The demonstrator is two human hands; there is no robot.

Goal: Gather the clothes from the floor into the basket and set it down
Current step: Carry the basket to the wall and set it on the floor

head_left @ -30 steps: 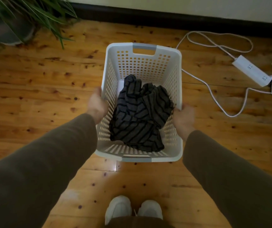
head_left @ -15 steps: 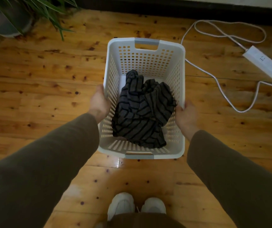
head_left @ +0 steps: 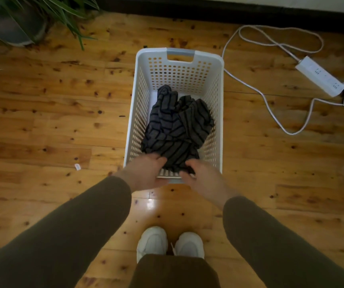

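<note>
Clothes (head_left: 177,125) are lying bundled inside the basket (head_left: 219,80), which is sitting on the wooden floor (head_left: 63,121). Both the left hand (head_left: 144,173) and right hand (head_left: 202,179) are hovering spread at its near rim, gripping nothing, so the job is looking practically finished.

A potted plant (head_left: 32,19) stands far left; a white power strip (head_left: 318,79) and cord (head_left: 271,100) lie right.

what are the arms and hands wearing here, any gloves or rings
Both arms are in long, plain sleeves of a dark olive-brown, close-fitting and without any visible pattern or markings, ending at the wrists. The left hand and right hand are bare: no gloves. The picture is dim and a little blurred, so rings or a watch cannot be ruled out, but none show.
</note>
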